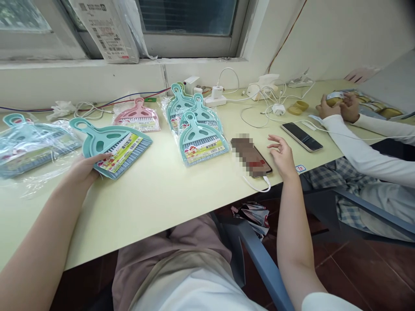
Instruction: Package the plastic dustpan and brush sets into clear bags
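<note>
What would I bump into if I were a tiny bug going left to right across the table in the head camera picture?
Plastic-wrapped dustpan set, held dustpan set in the left hand, frontmost middle dustpan set, brown-screened phone, raised right hand, dark phone, another person's hands.
</note>
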{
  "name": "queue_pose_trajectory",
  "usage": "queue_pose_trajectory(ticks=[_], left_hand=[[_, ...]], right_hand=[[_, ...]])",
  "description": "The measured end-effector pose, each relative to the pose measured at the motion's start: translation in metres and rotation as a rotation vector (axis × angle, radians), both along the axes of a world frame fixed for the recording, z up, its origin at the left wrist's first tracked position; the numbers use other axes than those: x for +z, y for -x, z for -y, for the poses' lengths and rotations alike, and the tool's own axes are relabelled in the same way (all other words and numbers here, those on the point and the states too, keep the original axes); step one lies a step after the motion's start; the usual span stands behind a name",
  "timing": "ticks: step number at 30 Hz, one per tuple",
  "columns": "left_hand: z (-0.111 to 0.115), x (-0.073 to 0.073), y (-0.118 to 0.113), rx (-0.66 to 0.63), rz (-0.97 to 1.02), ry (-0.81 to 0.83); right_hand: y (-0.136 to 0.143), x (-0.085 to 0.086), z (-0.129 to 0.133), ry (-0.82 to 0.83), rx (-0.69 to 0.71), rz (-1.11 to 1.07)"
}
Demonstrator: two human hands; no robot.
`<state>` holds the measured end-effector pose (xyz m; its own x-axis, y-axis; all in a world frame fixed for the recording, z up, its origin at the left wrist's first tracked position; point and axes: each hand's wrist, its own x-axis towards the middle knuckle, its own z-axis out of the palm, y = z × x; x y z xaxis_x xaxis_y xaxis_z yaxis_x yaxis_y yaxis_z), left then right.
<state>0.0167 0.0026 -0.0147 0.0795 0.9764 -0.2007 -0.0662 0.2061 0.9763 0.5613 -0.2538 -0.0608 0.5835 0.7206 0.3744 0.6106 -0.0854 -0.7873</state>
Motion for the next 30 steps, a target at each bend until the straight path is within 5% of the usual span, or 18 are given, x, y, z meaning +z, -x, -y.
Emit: queue_pose_trajectory(ticks=[30], left_hand=[[0.0013, 0.0017, -0.0024, 0.023, 0.018, 0.006]], right_hand=[[-0.0016, -0.0016, -0.001, -0.001, 0.049, -0.028]])
